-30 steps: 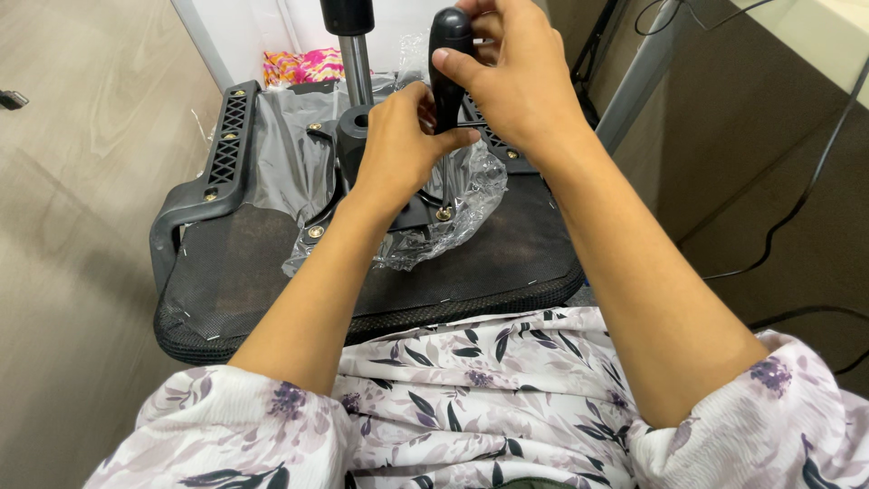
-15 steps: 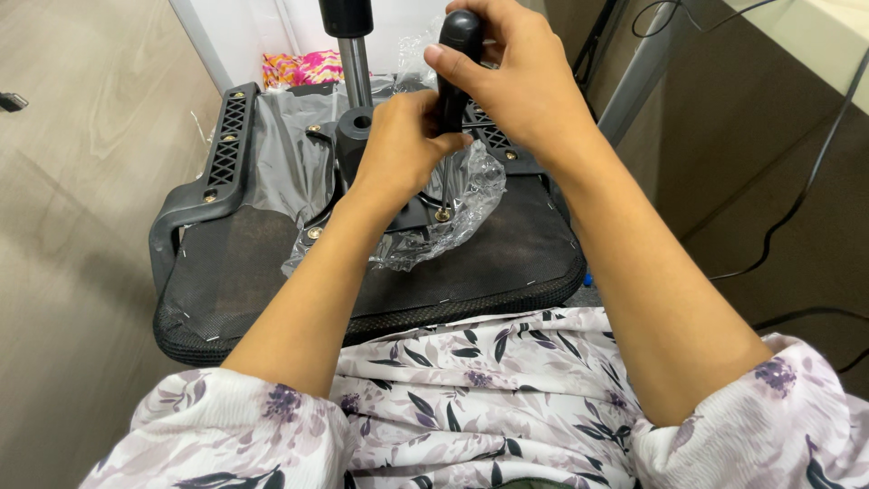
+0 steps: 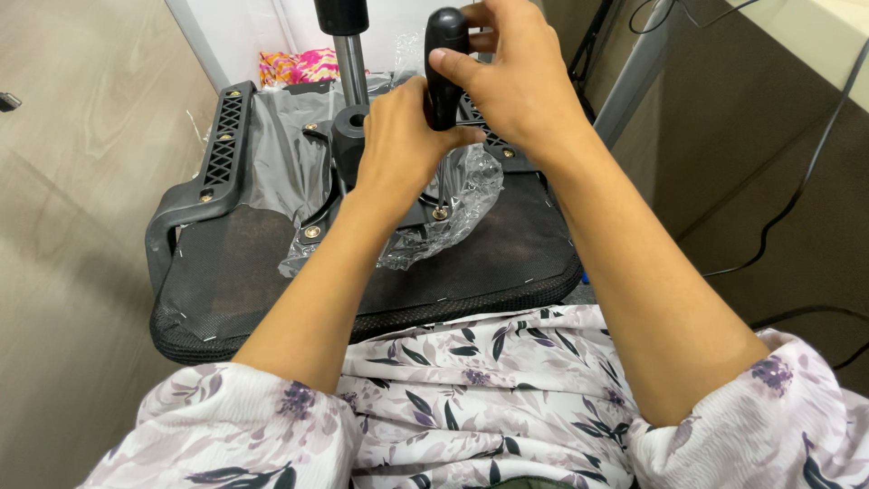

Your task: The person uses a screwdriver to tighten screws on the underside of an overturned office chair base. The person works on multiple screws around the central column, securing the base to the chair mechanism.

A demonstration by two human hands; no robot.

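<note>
- Black armrest (image 3: 220, 154) runs along the upturned chair seat (image 3: 244, 272) at left of frame
- left hand (image 3: 398, 149), centre, fingers curled low around the screwdriver (image 3: 445, 68); crinkled clear plastic (image 3: 453, 199) beneath
- right hand (image 3: 520, 77), upper centre-right, closed over the screwdriver's black handle top

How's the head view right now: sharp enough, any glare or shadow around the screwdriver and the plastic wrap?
Head view: evenly lit and sharp, no motion blur on the right hand or the black screwdriver handle; the clear plastic wrap shows small highlights, not blinding; the left hand hides the shaft's lower part; soft shadow under the seat base; mild wide-angle stretch at the edges.
</note>
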